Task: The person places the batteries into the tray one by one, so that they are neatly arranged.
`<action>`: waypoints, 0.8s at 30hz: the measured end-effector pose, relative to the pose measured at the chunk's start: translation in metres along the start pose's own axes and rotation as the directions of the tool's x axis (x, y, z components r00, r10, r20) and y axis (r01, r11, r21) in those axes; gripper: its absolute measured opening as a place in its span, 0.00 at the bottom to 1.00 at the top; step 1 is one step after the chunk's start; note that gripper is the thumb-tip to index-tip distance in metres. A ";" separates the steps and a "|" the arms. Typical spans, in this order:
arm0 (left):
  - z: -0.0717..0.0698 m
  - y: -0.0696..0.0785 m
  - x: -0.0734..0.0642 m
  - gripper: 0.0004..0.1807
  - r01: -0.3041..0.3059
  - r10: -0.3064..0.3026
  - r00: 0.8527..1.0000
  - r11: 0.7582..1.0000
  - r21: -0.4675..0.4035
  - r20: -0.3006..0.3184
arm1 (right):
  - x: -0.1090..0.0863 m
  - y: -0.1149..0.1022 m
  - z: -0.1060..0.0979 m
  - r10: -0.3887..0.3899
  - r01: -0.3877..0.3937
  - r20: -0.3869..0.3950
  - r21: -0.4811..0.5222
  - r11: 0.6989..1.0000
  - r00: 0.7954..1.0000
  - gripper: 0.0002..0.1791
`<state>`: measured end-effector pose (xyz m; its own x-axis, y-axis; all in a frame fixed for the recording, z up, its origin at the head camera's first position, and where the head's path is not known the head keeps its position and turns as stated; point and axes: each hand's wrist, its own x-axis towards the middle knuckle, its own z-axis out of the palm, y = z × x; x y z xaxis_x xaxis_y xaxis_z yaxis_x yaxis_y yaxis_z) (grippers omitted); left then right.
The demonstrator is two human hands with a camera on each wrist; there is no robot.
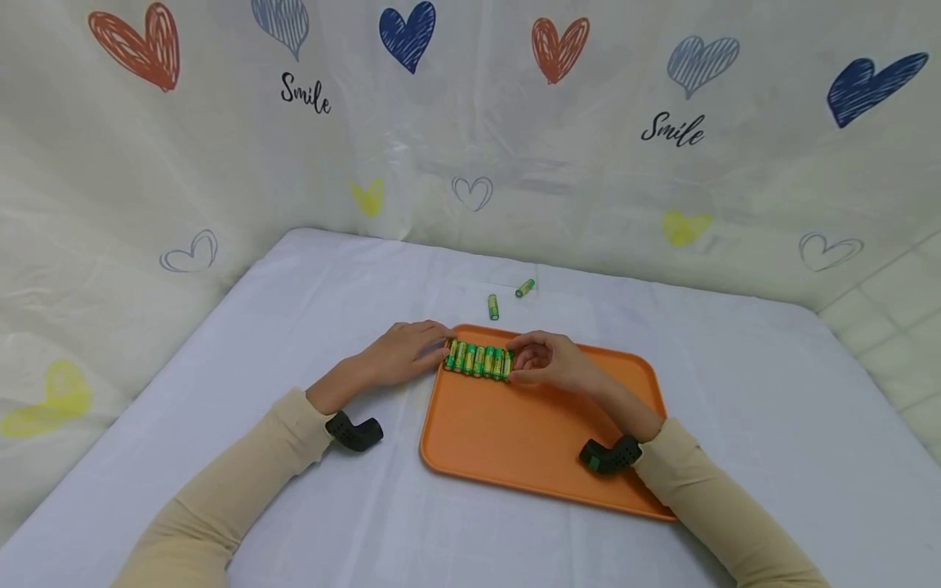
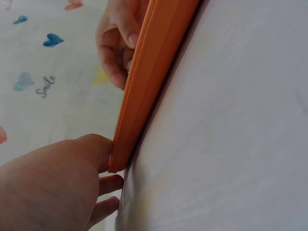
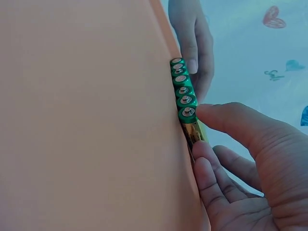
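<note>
Several green-and-gold batteries (image 1: pixel 479 360) lie side by side in a row along the far left part of an orange tray (image 1: pixel 507 441). At the row's right end, my right hand (image 1: pixel 555 363) holds the last battery (image 3: pixel 193 132) between thumb and curled fingers. My left hand (image 1: pixel 408 351) reaches over the tray's far left corner, its fingers fairly straight, touching the row's left end. In the left wrist view, the left hand (image 2: pixel 62 166) is by the tray's rim (image 2: pixel 144 86), which hides the batteries there.
Two loose batteries, one upright-looking battery (image 1: pixel 493 307) and one slanted battery (image 1: pixel 525 287), are beyond the tray on the white tablecloth (image 1: pixel 331 278). A curtain with printed hearts (image 1: pixel 470 122) hangs behind the table. Each wrist wears a black device (image 1: pixel 356 433).
</note>
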<state>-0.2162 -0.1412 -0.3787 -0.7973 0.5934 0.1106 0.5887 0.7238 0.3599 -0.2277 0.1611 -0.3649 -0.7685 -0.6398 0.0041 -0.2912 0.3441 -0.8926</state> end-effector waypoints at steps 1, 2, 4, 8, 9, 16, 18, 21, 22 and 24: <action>0.000 0.000 0.000 0.23 0.002 -0.002 1.000 1.000 0.001 0.002 | 0.000 0.000 0.000 -0.007 0.007 0.001 -0.004 1.000 1.000 0.25; 0.000 0.000 0.000 0.23 0.005 -0.005 1.000 1.000 0.001 0.003 | 0.000 0.001 0.000 -0.011 0.011 -0.001 -0.006 1.000 1.000 0.25; -0.001 0.000 0.000 0.23 0.008 -0.008 1.000 1.000 0.001 0.004 | 0.001 0.001 0.000 -0.018 0.018 -0.002 -0.016 1.000 1.000 0.24; -0.002 0.002 -0.001 0.23 0.008 -0.008 1.000 1.000 0.005 0.002 | 0.000 0.000 0.000 -0.025 0.025 -0.001 -0.020 1.000 1.000 0.22; -0.002 0.002 -0.001 0.23 0.008 -0.008 1.000 1.000 0.004 0.002 | 0.000 -0.001 0.000 -0.025 0.025 -0.001 -0.017 1.000 1.000 0.22; -0.003 0.003 -0.002 0.23 0.020 -0.020 1.000 1.000 -0.001 0.010 | -0.001 -0.003 0.000 -0.015 0.015 -0.023 -0.002 1.000 1.000 0.20; -0.002 0.002 -0.001 0.23 0.020 -0.020 1.000 1.000 0.001 0.010 | 0.000 -0.002 0.000 -0.006 0.006 -0.031 0.001 1.000 0.999 0.20; -0.001 0.001 -0.001 0.24 0.018 -0.018 1.000 1.000 -0.003 0.013 | 0.001 -0.001 0.001 0.013 -0.013 -0.051 0.007 1.000 0.999 0.20; -0.001 0.001 -0.001 0.24 0.014 -0.014 1.000 1.000 -0.003 0.009 | 0.002 -0.001 0.001 0.018 -0.018 -0.059 0.008 1.000 0.998 0.19; -0.001 0.001 -0.001 0.23 0.011 -0.011 1.000 1.000 -0.001 0.008 | 0.003 -0.002 0.000 0.029 -0.028 -0.077 0.012 1.000 0.997 0.19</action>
<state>-0.2151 -0.1413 -0.3778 -0.8028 0.5878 0.0994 0.5795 0.7303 0.3618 -0.2291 0.1587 -0.3637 -0.8179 -0.5752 0.0131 -0.2631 0.3536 -0.8976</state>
